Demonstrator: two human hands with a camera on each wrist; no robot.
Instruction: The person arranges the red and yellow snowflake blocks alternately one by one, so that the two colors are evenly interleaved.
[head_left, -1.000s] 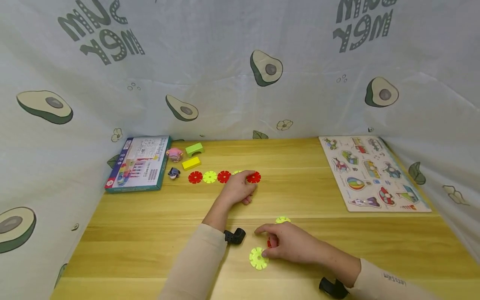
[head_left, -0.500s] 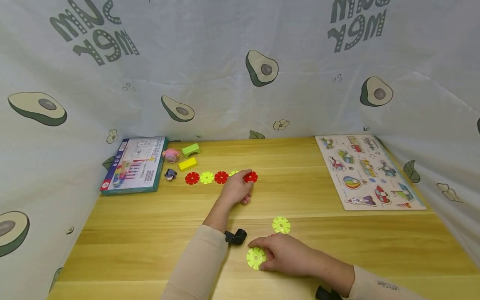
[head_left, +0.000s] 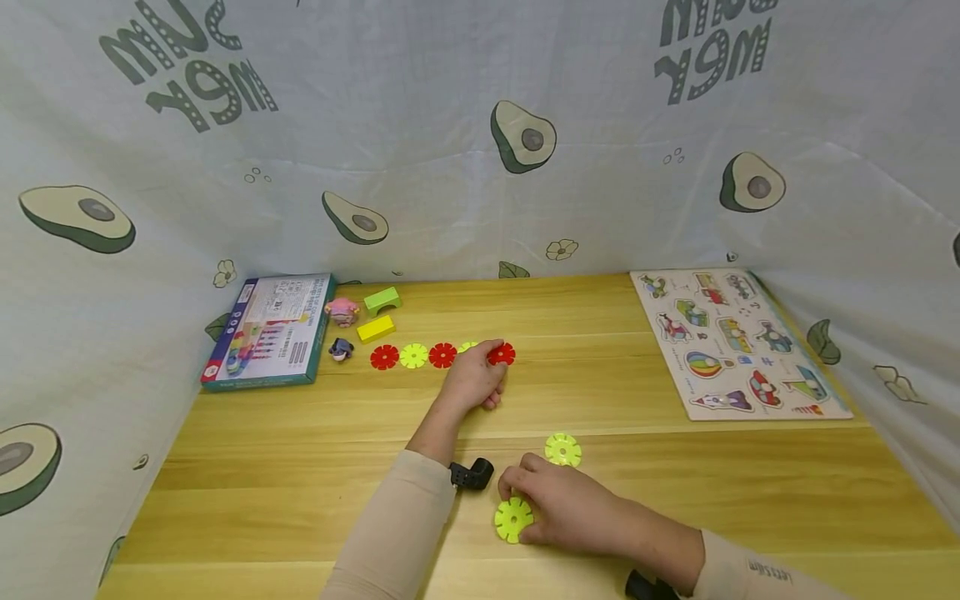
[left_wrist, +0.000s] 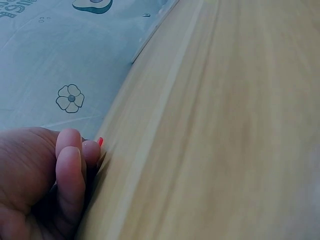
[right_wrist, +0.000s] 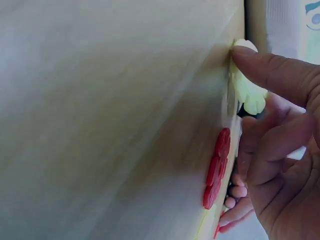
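In the head view, my left hand (head_left: 472, 379) holds a red notched plastic disc (head_left: 501, 354) by its left side, at the right end of a row. That row alternates red discs (head_left: 385, 357) and yellow-green discs (head_left: 413, 356); my left hand partly covers one. Nearer the front, my right hand (head_left: 576, 507) pinches a yellow-green notched disc (head_left: 513, 522) between thumb and fingers. The right wrist view shows this disc (right_wrist: 250, 92) tilted, with the thumb (right_wrist: 275, 72) on it. Another yellow-green disc (head_left: 562, 448) lies just beyond my right hand. Red discs (right_wrist: 216, 172) appear beside the fingers.
A boxed set (head_left: 270, 329) lies at the back left, beside a pink figurine (head_left: 342, 311), a small grey-blue figurine (head_left: 341, 349), a green arch block (head_left: 382, 300) and a yellow block (head_left: 376, 328). A picture puzzle board (head_left: 738, 346) lies right. Avocado-print cloth (head_left: 450, 208) surrounds the wooden table (head_left: 300, 475).
My right hand's fingers have closed from a spread pose onto the near yellow-green disc. The left hand stays at the red disc. The head view has shifted slightly.
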